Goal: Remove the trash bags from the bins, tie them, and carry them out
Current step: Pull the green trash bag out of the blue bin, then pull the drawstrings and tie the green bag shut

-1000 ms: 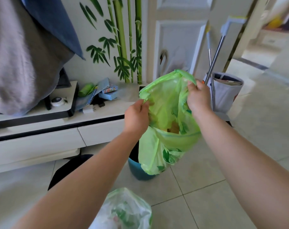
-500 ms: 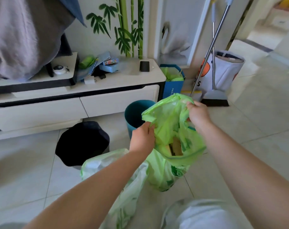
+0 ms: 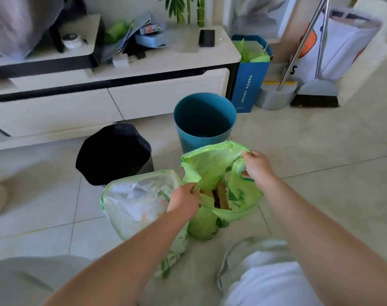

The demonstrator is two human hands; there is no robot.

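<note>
Head view, looking down past both bare forearms. Green trash bag (image 3: 212,171) out of the bin, held low over the tiled floor (image 3: 320,164), mouth spread open, cardboard scraps visible inside. Left hand (image 3: 184,198) pinched shut on the near rim of that bag; right hand (image 3: 257,165) closed on the far rim, the two well apart. Bottom of the bag seemed to sit on the tiles, though hard to tell. Second, paler bag (image 3: 139,202) of crumpled paper touching its left side, partly behind the left forearm. Blue bin (image 3: 204,120) upright and unlined just behind, rim clear of the bag. Black-lined bin (image 3: 114,153) left of it, near the drawer fronts of the white counter (image 3: 166,60). Bare floor to the right and front right; blue paper bag (image 3: 250,85), dustpan (image 3: 275,96) and broom (image 3: 316,97) crowded along the wall.
</note>
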